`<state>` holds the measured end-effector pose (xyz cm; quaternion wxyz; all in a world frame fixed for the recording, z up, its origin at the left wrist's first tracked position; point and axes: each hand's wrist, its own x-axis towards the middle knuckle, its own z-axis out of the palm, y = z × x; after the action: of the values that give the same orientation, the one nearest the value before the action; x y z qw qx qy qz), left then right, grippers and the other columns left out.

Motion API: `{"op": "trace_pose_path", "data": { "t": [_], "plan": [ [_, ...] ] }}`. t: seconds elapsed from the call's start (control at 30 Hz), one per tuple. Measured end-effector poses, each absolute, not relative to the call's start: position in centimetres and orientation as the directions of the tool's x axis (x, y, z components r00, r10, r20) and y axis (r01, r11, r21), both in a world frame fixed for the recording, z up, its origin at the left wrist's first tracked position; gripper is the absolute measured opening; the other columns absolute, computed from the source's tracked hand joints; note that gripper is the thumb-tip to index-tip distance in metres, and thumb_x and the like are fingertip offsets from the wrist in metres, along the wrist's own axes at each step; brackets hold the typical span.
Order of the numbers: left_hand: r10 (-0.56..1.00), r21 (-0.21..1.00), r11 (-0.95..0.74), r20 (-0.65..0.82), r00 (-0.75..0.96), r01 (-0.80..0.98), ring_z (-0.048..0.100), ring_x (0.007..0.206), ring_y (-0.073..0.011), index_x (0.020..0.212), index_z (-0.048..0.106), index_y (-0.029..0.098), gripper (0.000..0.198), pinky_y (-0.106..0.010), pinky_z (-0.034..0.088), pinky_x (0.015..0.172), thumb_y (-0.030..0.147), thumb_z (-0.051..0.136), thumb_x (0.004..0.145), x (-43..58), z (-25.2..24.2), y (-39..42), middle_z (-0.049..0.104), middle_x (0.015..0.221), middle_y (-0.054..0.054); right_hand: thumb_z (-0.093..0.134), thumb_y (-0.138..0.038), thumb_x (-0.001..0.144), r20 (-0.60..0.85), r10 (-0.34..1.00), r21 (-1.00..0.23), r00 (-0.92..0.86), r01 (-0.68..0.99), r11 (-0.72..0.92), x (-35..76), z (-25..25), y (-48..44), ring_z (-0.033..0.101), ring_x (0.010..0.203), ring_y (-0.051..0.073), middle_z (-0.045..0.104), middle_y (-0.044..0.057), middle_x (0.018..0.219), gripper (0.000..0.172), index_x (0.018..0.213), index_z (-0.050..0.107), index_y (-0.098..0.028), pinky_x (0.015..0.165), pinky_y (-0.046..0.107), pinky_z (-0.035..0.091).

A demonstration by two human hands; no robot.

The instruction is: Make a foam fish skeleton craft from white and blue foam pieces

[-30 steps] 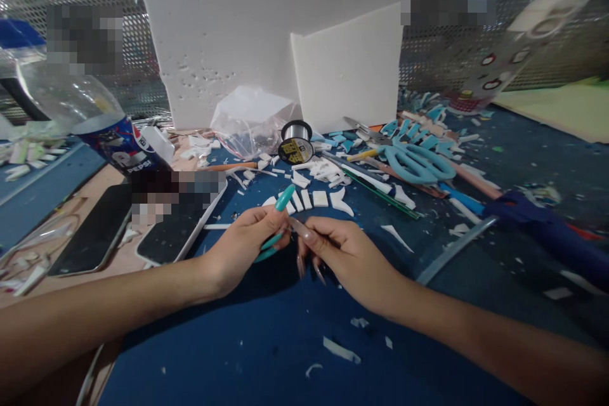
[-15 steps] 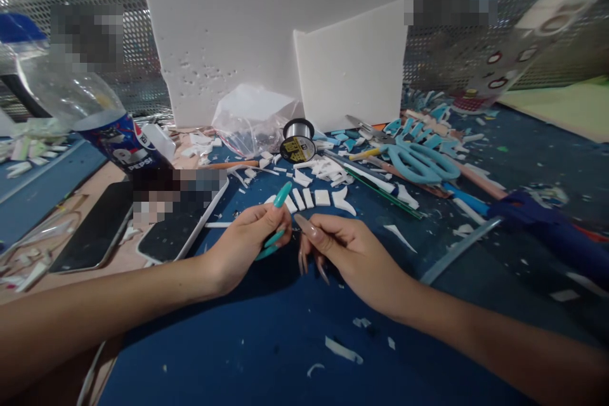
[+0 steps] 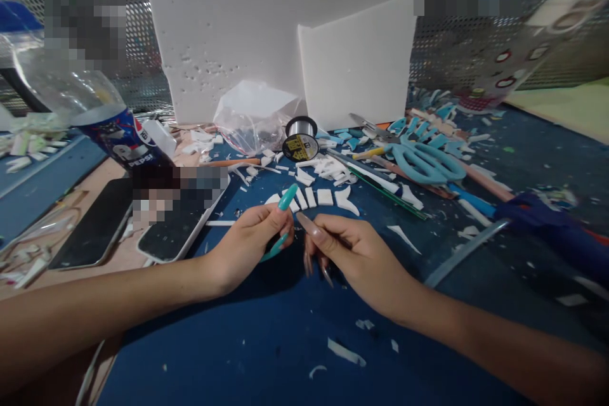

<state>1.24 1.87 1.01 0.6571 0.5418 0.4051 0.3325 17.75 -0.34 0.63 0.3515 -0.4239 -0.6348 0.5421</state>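
Note:
My left hand (image 3: 247,241), with long teal nails, and my right hand (image 3: 352,250), with long pale nails, meet fingertip to fingertip just above the blue mat (image 3: 238,349). Both hands are curled in a pinch. Whatever sits between the fingertips is too small to make out. A row of small white cut pieces (image 3: 325,197) lies just beyond the fingers. Further back stands a spool of clear line (image 3: 299,139).
Light blue scissors (image 3: 425,162) lie among teal and white scraps at right. Two phones (image 3: 95,225) (image 3: 183,219) and a tilted Pepsi bottle (image 3: 102,117) are at left. White foam boards (image 3: 228,32) and a plastic bag (image 3: 254,117) stand behind. A dark blue tool (image 3: 547,222) lies at far right.
Both hands stay together in the pinch and have barely shifted; the view has drifted slightly.

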Motion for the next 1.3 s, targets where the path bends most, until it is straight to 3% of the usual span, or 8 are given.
{"op": "trace_pose_path", "data": {
  "t": [0.87,1.3],
  "plan": [
    [0.881,0.988,0.153,-0.148,0.450,0.026,0.030,0.049,-0.0077,0.058,0.042,0.017,0.037,-0.022,0.025,0.049,0.043,0.043,0.085,1.27,0.85,1.94,0.039,0.054,0.005,0.044,-0.043,0.090,-0.029,0.913,-0.984,-0.407,0.173,0.046,17.97,0.60,-0.41,0.048,0.047,0.008,0.052,-0.001,0.056,0.040,0.061,0.052,-0.016,0.046,0.020,0.038],
    [0.875,0.993,0.101,-0.117,0.470,0.060,0.029,0.049,-0.0083,0.056,0.040,0.018,0.047,-0.024,0.024,0.046,0.058,0.045,0.080,1.29,0.59,1.94,0.037,0.053,0.004,0.045,-0.047,0.088,-0.014,0.907,-0.982,-0.420,0.178,0.067,17.76,0.50,-0.36,0.046,0.045,0.008,0.051,-0.002,0.053,0.042,0.060,0.051,-0.017,0.044,0.020,0.037]
  ]
}}
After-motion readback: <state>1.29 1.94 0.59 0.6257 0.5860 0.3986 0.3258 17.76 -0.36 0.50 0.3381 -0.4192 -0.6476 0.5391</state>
